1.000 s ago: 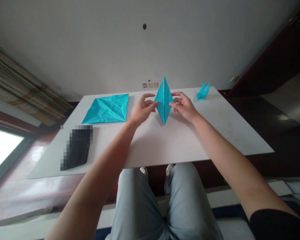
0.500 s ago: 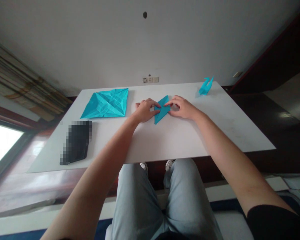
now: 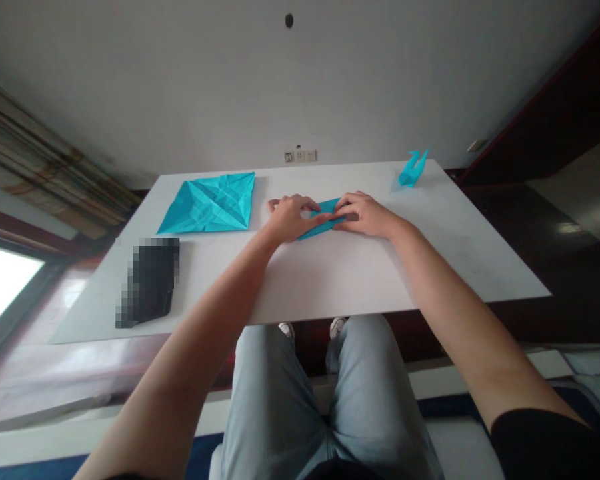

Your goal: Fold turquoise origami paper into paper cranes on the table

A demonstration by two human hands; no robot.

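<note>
Between my hands, low over the white table, is a small folded piece of blue paper (image 3: 325, 205), partly covered by fingers. My left hand (image 3: 291, 217) grips its left part, with the thumb stretched across the paper. From the other side, my right hand (image 3: 364, 215) pinches the right part between bent fingers and thumb. The fingertips of the two hands almost meet at the middle of the paper. One pointed end shows below my left thumb.
A creased blue sheet (image 3: 210, 203) lies spread at the table's back left. In front of it rests a dark, pixelated flat object (image 3: 150, 283). A folded blue paper crane (image 3: 411, 172) stands at the back right. The white table (image 3: 330, 287) ends just before my knees.
The folded paper has turned from a steep slant to a flatter one. My left thumb has slid right across it, and my right fingers now cover more of its right side.
</note>
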